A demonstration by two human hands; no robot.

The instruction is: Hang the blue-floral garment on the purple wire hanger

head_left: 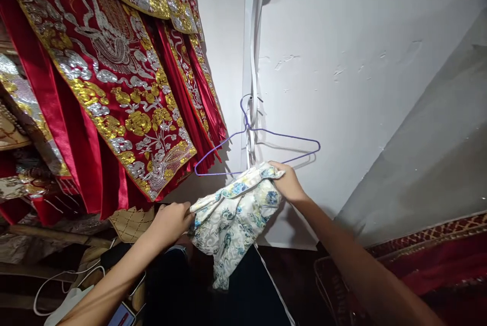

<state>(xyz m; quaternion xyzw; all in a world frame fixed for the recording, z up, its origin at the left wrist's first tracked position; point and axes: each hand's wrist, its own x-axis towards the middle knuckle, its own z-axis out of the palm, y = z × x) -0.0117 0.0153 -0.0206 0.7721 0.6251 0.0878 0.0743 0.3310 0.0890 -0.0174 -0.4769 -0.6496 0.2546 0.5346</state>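
A white cloth garment with blue and yellow flower print is stretched between my two hands, its lower part hanging in folds. My left hand is closed on its left end. At its upper right corner, my right hand grips the edge, fingers partly hidden behind the fabric. Just beyond the garment hangs a purple wire hanger, its hook caught at a white strap on the wall. The garment's top edge overlaps the hanger's lower bar in view; whether they touch I cannot tell.
Red satin costumes with gold and silver embroidery hang at the left. A white wall rises ahead. White cables and a lit screen lie at the lower left. Red fabric with a patterned border is at the right.
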